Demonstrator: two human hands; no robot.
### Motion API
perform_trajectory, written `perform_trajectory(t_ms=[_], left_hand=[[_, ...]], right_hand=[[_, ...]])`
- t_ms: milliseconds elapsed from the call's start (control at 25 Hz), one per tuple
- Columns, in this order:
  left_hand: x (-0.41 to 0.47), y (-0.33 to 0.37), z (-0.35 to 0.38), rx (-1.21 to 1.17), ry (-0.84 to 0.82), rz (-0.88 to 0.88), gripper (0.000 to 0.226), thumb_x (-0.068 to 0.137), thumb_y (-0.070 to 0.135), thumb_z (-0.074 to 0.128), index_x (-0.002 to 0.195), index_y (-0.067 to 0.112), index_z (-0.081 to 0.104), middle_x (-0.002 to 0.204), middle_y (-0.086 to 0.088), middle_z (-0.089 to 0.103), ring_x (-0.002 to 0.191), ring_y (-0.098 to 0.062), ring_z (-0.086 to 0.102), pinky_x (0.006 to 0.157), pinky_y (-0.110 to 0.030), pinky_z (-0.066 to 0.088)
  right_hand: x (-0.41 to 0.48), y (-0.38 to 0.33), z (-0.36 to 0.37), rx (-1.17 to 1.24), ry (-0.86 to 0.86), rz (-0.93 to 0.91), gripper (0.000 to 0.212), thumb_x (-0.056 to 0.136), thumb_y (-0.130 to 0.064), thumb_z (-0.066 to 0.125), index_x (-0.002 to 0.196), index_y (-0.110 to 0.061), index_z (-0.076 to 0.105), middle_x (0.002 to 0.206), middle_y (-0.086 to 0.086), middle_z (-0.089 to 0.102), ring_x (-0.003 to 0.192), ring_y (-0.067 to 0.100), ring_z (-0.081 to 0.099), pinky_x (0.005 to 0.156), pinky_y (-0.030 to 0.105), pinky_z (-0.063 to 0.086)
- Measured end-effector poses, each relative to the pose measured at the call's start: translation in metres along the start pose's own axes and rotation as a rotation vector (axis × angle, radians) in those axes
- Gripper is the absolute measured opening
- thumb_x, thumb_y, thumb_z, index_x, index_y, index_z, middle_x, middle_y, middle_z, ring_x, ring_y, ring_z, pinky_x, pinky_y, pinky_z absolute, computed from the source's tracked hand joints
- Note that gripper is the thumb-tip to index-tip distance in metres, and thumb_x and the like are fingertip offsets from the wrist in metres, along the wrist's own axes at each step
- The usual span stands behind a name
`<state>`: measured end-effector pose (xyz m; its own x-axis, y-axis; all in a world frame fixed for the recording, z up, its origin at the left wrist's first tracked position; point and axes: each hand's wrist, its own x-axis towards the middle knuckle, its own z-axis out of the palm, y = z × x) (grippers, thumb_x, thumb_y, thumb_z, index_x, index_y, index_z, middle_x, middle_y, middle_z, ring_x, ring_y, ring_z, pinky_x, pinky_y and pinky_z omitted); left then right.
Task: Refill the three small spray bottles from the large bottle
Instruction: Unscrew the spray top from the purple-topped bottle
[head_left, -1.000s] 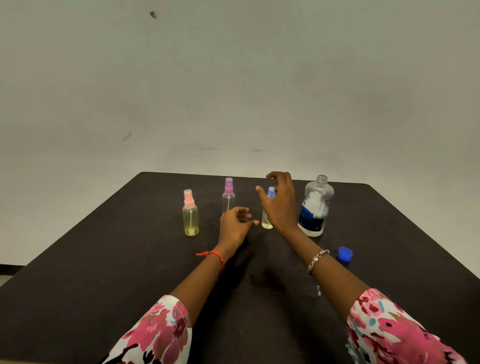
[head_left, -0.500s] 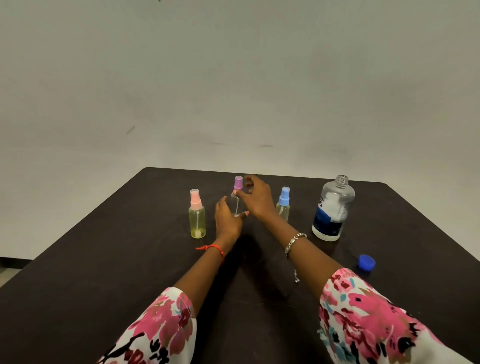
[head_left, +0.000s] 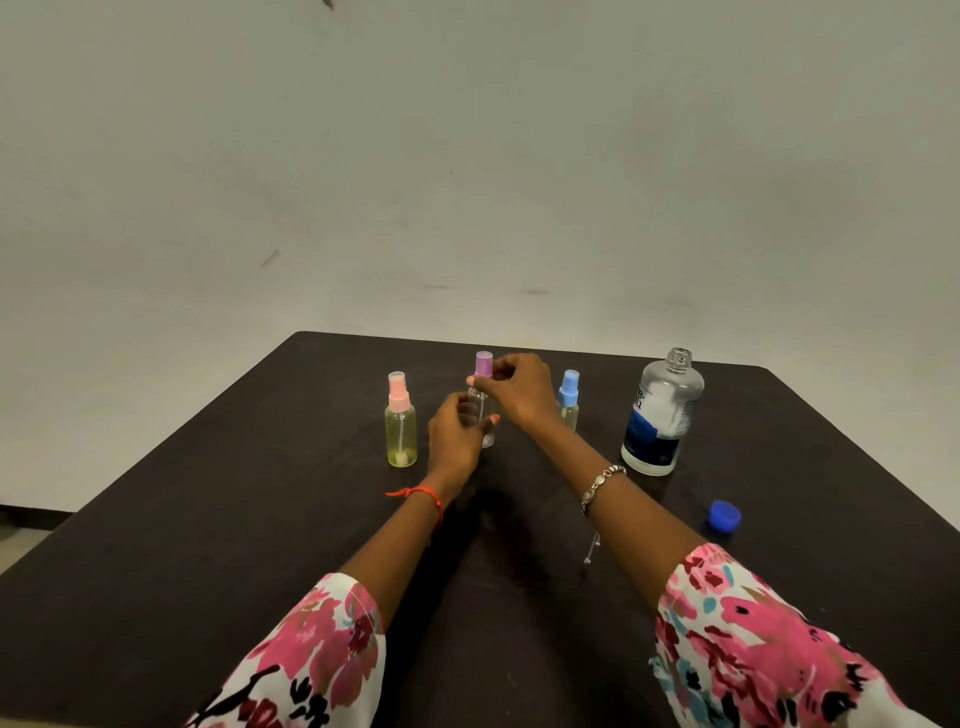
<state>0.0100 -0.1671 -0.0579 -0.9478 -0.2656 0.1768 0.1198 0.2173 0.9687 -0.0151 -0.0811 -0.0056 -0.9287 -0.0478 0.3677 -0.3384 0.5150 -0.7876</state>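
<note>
Three small spray bottles stand in a row on the dark table. The pink-capped bottle on the left holds yellowish liquid. The purple-capped bottle stands in the middle, clear-bodied. My left hand grips its body low down, and my right hand pinches its neck just under the purple cap. The blue-capped bottle stands right of my right hand, partly hidden by it. The large clear bottle with a blue label stands uncapped at the right.
The large bottle's blue cap lies on the table near my right forearm. A pale wall rises behind the table's far edge. The table's left edge runs diagonally toward the lower left.
My right hand left the blue-capped bottle and moved left to the purple-capped one. My left hand closed around that bottle's body.
</note>
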Motion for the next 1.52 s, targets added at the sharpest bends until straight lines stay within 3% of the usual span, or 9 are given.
perform_trajectory(t_ms=[280, 360, 440, 520, 640, 840, 960, 1120, 1520], left_hand=[[-0.027, 0.018, -0.010, -0.063, -0.079, 0.036, 0.030, 0.079, 0.006, 0.067, 0.108, 0.006, 0.058, 0.103, -0.011, 0.062, 0.099, -0.021, 0.060, 0.079, -0.026, 0.050], [-0.033, 0.024, -0.013, -0.046, -0.128, 0.064, 0.028, 0.080, 0.005, 0.065, 0.107, 0.005, 0.058, 0.104, -0.012, 0.062, 0.099, -0.021, 0.060, 0.080, -0.026, 0.050], [-0.039, 0.031, -0.016, -0.016, -0.139, 0.084, 0.030, 0.079, 0.005, 0.066, 0.108, 0.004, 0.058, 0.103, -0.011, 0.062, 0.096, -0.019, 0.060, 0.079, -0.025, 0.050], [-0.045, 0.037, -0.017, 0.015, -0.148, 0.108, 0.033, 0.077, 0.008, 0.069, 0.108, 0.005, 0.058, 0.099, -0.006, 0.061, 0.093, -0.016, 0.059, 0.077, -0.023, 0.049], [-0.050, 0.043, -0.015, 0.034, -0.161, 0.136, 0.036, 0.075, 0.010, 0.072, 0.108, 0.007, 0.058, 0.093, 0.000, 0.060, 0.090, -0.013, 0.059, 0.070, -0.016, 0.047], [-0.053, 0.047, -0.015, 0.080, -0.156, 0.148, 0.040, 0.073, 0.011, 0.074, 0.109, 0.004, 0.059, 0.098, -0.003, 0.061, 0.093, -0.016, 0.059, 0.077, -0.023, 0.048], [-0.053, 0.047, -0.014, 0.095, -0.157, 0.154, 0.043, 0.073, 0.012, 0.074, 0.112, 0.004, 0.058, 0.100, -0.004, 0.061, 0.094, -0.017, 0.059, 0.080, -0.025, 0.048], [-0.055, 0.046, -0.013, 0.131, -0.164, 0.147, 0.042, 0.071, 0.013, 0.075, 0.109, 0.004, 0.059, 0.097, -0.002, 0.060, 0.087, -0.012, 0.058, 0.069, -0.016, 0.046], [-0.057, 0.042, -0.010, 0.191, -0.173, 0.145, 0.045, 0.069, 0.012, 0.077, 0.109, 0.004, 0.058, 0.096, 0.000, 0.059, 0.087, -0.012, 0.056, 0.060, -0.009, 0.041]], right_hand=[[-0.020, -0.026, -0.038, -0.153, -0.230, -0.061, 0.021, 0.080, -0.013, 0.068, 0.091, 0.005, 0.065, 0.071, 0.005, 0.056, 0.065, 0.012, 0.049, 0.053, 0.015, 0.034], [-0.022, -0.032, -0.052, -0.156, -0.283, -0.085, 0.018, 0.081, -0.008, 0.065, 0.090, 0.007, 0.063, 0.070, 0.008, 0.058, 0.065, 0.015, 0.052, 0.061, 0.022, 0.044], [-0.025, -0.037, -0.061, -0.092, -0.344, -0.082, 0.023, 0.080, -0.004, 0.061, 0.100, 0.006, 0.061, 0.094, 0.019, 0.065, 0.085, 0.027, 0.060, 0.080, 0.036, 0.050], [-0.029, -0.042, -0.065, -0.058, -0.346, -0.062, 0.039, 0.078, -0.012, 0.067, 0.115, -0.003, 0.056, 0.108, 0.013, 0.061, 0.097, 0.023, 0.057, 0.083, 0.032, 0.049], [-0.031, -0.045, -0.066, -0.201, -0.240, -0.099, 0.056, 0.073, -0.033, 0.074, 0.118, -0.009, 0.051, 0.104, 0.002, 0.050, 0.093, 0.015, 0.049, 0.074, 0.025, 0.041], [-0.030, -0.046, -0.079, -0.219, -0.299, -0.101, 0.055, 0.070, -0.014, 0.075, 0.119, -0.011, 0.050, 0.120, 0.012, 0.053, 0.093, 0.018, 0.050, 0.073, 0.025, 0.042], [-0.033, -0.047, -0.081, -0.315, -0.327, -0.119, 0.051, 0.074, -0.025, 0.074, 0.117, -0.008, 0.051, 0.112, 0.007, 0.053, 0.093, 0.017, 0.048, 0.073, 0.025, 0.040], [-0.034, -0.046, -0.085, -0.389, -0.335, -0.106, 0.034, 0.076, -0.022, 0.072, 0.100, -0.001, 0.060, 0.105, 0.016, 0.061, 0.083, 0.017, 0.051, 0.059, 0.018, 0.039], [-0.037, -0.044, -0.085, -0.404, -0.384, -0.110, 0.028, 0.077, -0.017, 0.070, 0.099, -0.002, 0.063, 0.108, 0.014, 0.063, 0.084, 0.015, 0.051, 0.058, 0.015, 0.036]])
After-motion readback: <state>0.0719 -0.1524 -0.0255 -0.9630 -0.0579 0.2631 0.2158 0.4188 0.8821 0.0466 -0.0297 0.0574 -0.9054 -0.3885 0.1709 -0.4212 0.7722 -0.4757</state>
